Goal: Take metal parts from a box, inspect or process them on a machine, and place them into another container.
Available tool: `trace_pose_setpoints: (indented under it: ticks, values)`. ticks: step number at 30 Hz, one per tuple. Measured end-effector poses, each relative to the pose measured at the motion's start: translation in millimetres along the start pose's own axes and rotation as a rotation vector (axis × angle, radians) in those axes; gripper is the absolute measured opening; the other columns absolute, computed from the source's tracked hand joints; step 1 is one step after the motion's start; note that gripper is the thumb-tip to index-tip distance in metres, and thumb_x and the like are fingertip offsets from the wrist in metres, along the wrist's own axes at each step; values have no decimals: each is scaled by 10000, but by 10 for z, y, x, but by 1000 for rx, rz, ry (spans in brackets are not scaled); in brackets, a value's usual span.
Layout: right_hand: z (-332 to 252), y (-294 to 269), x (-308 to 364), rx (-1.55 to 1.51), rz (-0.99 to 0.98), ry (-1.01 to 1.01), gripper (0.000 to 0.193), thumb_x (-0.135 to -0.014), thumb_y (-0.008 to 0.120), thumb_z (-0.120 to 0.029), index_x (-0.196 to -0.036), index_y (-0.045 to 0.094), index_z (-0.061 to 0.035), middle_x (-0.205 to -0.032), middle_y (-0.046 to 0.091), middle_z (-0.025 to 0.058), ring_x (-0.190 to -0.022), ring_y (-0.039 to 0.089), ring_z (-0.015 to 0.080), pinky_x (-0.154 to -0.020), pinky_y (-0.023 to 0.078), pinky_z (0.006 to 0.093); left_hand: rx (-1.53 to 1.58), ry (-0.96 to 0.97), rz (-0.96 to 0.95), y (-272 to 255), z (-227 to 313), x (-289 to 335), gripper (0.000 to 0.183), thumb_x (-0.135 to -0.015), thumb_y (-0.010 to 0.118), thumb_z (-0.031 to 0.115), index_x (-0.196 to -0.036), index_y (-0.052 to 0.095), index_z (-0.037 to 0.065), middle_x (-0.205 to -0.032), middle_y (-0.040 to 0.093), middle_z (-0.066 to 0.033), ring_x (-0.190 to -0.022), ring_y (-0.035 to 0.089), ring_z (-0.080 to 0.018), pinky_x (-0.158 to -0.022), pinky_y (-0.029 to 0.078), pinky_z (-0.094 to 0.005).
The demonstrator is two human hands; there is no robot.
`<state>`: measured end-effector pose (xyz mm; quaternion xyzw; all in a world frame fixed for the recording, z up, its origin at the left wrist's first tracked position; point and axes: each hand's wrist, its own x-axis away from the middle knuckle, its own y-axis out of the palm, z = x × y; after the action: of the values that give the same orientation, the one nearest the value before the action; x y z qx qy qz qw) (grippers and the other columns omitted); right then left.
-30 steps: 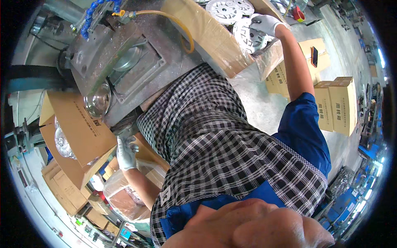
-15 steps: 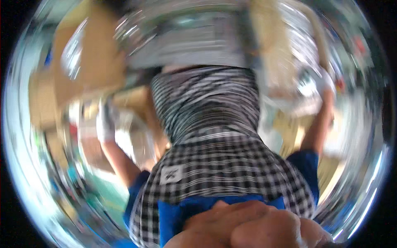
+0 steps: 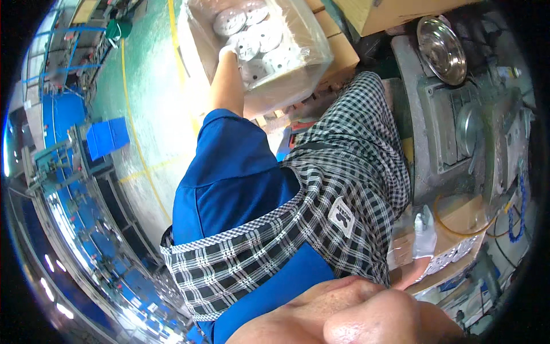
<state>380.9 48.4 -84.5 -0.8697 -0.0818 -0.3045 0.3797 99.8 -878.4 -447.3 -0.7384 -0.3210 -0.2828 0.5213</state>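
Observation:
At the upper middle, a carton (image 3: 203,40) lined with clear plastic holds several pale round discs with holes (image 3: 247,45). My left hand (image 3: 228,50), in a white glove, reaches into it at the discs; its fingers are lost in the glare, so a grip cannot be made out. At the lower right, my right hand (image 3: 424,232), also gloved, lies with fingers stretched out beside an open cardboard box (image 3: 458,229). Pale perforated parts (image 3: 450,258) show along that box, and nothing is visible in the right hand.
To the right stands a grey machine bed (image 3: 424,143) with a shiny metal bowl (image 3: 441,50) above it. A yellow hose (image 3: 452,231) and a blue chain (image 3: 520,200) hang near my right hand. A blue bin (image 3: 107,138) stands left, beyond the yellow-lined green floor (image 3: 134,86).
My view and body have swung round from a blurred position between cartons. The left hand is now in the disc carton; the right is low beside another box.

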Motion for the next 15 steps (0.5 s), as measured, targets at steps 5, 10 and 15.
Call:
trace_pose_setpoints:
  ticks: [5, 10, 15]
  values:
    - [16, -39, -100, 56, 34, 115, 453, -938, 497, -217, -1322, 416, 10, -1289, 509, 171, -1161, 502, 260, -974, 376, 328, 187, 132, -87, 865, 844, -942, 699, -856, 366, 609, -1347, 394, 112, -1387, 398, -102, -1237, 419, -234, -1009, 327, -341]
    - [-172, -29, -128, 134, 57, 116, 456, -932, 503, -212, -1321, 417, 9, -1290, 504, 178, -1171, 496, 261, -978, 375, 335, 297, 168, -118, 606, 1334, -481, 722, -811, 425, 633, -1291, 457, 94, -1323, 457, -114, -1182, 460, -237, -976, 356, -335]
    - [-303, -3, -92, 167, 14, 182, 447, -928, 493, -216, -1314, 428, 0, -1300, 493, 188, -1174, 500, 278, -978, 378, 349, 350, 183, -149, -198, 1592, 411, 748, -766, 485, 657, -1236, 520, 76, -1260, 515, -126, -1128, 501, -241, -942, 385, -330]
